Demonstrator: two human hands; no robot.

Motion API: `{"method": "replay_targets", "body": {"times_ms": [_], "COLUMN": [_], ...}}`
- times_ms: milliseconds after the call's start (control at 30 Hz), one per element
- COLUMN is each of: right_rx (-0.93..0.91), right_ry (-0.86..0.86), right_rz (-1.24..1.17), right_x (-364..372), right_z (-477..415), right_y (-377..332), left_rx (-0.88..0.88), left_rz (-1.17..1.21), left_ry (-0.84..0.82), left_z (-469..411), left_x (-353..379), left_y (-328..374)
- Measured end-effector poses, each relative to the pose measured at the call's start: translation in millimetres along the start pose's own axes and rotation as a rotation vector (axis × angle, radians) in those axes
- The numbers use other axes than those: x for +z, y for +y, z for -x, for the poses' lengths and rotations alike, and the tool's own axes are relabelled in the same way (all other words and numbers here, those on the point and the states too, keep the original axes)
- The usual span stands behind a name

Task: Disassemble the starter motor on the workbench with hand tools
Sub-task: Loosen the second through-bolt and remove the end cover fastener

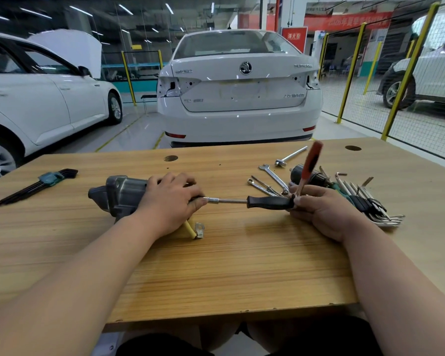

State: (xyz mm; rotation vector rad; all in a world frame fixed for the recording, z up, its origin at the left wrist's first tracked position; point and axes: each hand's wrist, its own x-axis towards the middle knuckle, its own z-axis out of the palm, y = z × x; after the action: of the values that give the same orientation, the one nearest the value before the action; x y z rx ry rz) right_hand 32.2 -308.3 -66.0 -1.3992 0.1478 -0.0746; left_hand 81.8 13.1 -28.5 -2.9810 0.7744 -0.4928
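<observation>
Left hand (168, 201) fingers curled over grey cast starter motor (121, 194) | right hand (324, 211) fingers pinching black-handled driver (267, 202)

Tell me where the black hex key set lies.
Head view: the black hex key set lies on the workbench, far left, left of the starter motor.

my left hand (168, 201) grips the starter motor (118, 194) on the workbench (216, 265), with a yellow cable (189, 228) poking out just under my palm. my right hand (324, 211) holds the butt of the black-handled driver (267, 202), shaft running level across to my left fingers. a blurred red-handled screwdriver (310, 163) tilts up from that same grip. spanners (274, 177) and hex keys (370, 204) lie just behind it.
</observation>
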Motion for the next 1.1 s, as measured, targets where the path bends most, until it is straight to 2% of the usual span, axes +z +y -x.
{"method": "replay_targets", "body": {"times_ms": [133, 300, 500, 567, 700, 767, 1100], "right_rx": [0.008, 0.000, -0.072, -0.092, -0.041, -0.016, -0.009], "right_ry": [0.041, 0.190, 0.154, 0.130, 0.033, -0.015, -0.048], "right_rz": [0.063, 0.353, 0.508, 0.447, 0.116, 0.042, 0.086], "right_x": [1.9, 8.0, 10.2, 8.9, 3.3, -0.1, -1.1], "right_z": [2.1, 3.2, 7.7, 6.7, 3.6, 2.9, 7.0], "right_y": [-1.9, -4.2, -1.6, 0.5, 0.5, 0.1, -2.4], "left_rx": [0.004, -0.005, -0.044, -0.055, -0.044, -0.042, -0.012], "left_rz": [0.056, 0.097, 0.079, 0.056, 0.000, -0.026, -0.163], "left_ry": [0.065, 0.102, 0.088, 0.065, 0.031, 0.027, -0.132], "left_z": [2.3, 3.1, 2.0, 1.8, 2.2, 2.4, -7.0], "left_x": [1.8, 0.9, 0.3, 0.3, 0.5, 1.0, -10.7], "left_y": [-0.2, 1.8, 3.8, 4.3, 4.5, 4.5, -9.8]}}
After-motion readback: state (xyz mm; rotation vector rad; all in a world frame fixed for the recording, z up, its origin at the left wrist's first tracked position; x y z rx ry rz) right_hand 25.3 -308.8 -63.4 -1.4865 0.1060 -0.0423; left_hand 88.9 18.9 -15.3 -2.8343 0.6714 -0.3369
